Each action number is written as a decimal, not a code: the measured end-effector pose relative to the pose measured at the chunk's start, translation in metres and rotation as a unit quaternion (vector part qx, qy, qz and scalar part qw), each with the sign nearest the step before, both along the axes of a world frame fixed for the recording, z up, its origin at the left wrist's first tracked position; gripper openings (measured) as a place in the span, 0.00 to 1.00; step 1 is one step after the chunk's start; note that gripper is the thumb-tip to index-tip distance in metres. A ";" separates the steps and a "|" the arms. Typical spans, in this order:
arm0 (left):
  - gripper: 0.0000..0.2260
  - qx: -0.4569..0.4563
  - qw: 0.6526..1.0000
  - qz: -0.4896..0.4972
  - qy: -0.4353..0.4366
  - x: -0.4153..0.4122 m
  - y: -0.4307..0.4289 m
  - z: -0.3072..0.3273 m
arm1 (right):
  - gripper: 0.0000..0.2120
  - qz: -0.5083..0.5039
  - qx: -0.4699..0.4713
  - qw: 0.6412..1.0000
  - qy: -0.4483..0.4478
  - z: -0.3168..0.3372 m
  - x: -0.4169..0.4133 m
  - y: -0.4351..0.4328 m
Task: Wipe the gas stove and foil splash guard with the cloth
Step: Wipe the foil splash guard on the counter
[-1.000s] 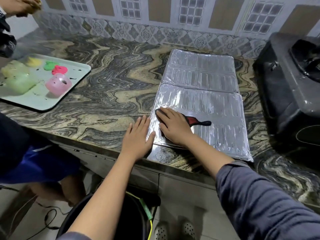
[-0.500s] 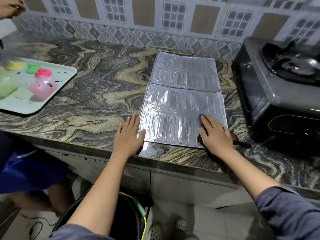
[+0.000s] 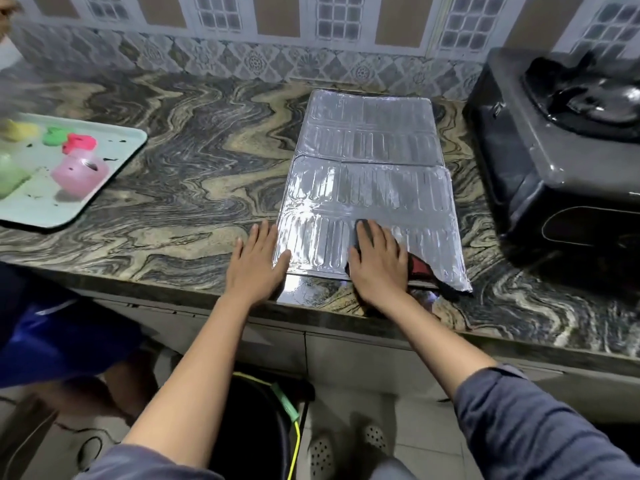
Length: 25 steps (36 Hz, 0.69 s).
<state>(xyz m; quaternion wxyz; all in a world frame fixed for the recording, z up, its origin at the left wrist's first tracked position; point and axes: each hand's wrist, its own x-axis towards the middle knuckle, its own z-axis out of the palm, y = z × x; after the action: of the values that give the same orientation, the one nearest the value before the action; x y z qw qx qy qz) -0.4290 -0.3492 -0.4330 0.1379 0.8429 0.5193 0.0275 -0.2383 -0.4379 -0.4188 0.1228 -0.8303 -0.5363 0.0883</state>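
Observation:
The silver foil splash guard (image 3: 370,161) lies flat on the marbled counter, folded open in two ribbed panels. My right hand (image 3: 379,263) presses flat on a dark red-and-black cloth (image 3: 420,270) at the near middle of the foil; most of the cloth is hidden under my palm. My left hand (image 3: 258,263) rests flat on the counter with its thumb on the foil's near left corner. The black gas stove (image 3: 540,157) stands at the right, apart from the foil.
A pale green tray (image 3: 114,164) with pink, green and yellow plastic pieces sits at the left. Another person in blue shorts (image 3: 59,327) stands at the lower left. A black bin (image 3: 256,420) is below the counter edge. Tiled wall runs behind.
My right hand and the cloth slid from the foil's near right corner back left to its near middle. My left hand stayed at the left corner.

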 end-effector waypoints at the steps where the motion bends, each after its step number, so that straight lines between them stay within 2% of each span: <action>1: 0.28 -0.015 1.000 -0.005 -0.009 -0.001 0.002 0.002 | 0.25 0.016 -0.004 1.000 0.006 0.001 0.000 0.003; 6: 0.28 -0.112 0.990 -0.026 -0.077 -0.010 0.012 0.019 | 0.25 0.030 -0.007 0.999 0.011 0.001 0.004 0.005; 8: 0.27 -0.127 0.988 -0.028 -0.078 -0.016 0.011 0.021 | 0.25 0.012 0.002 1.000 0.006 0.000 -0.001 0.004; 12: 0.25 -0.092 0.994 -0.032 -0.050 -0.023 -0.003 0.015 | 0.26 -0.038 0.013 0.999 0.007 -0.001 -0.014 0.012; 15: 0.24 -0.066 0.997 -0.020 -0.043 -0.022 -0.010 0.009 | 0.25 -0.031 0.015 0.999 0.021 0.000 -0.027 0.022; 20: 0.23 -0.059 0.996 -0.004 -0.067 -0.021 -0.014 0.007 | 0.25 0.069 0.015 0.997 0.030 0.001 -0.047 0.041; 25: 0.23 -0.041 0.995 0.016 -0.085 -0.019 -0.017 0.005 | 0.23 0.251 0.006 0.968 0.001 0.003 -0.047 0.046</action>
<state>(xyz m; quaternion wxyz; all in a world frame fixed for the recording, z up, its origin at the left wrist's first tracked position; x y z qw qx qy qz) -0.4480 -0.3660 -0.4279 0.2153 0.8229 0.5198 0.0801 -0.2854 -0.3916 -0.4158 0.1022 -0.6684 -0.7278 0.1142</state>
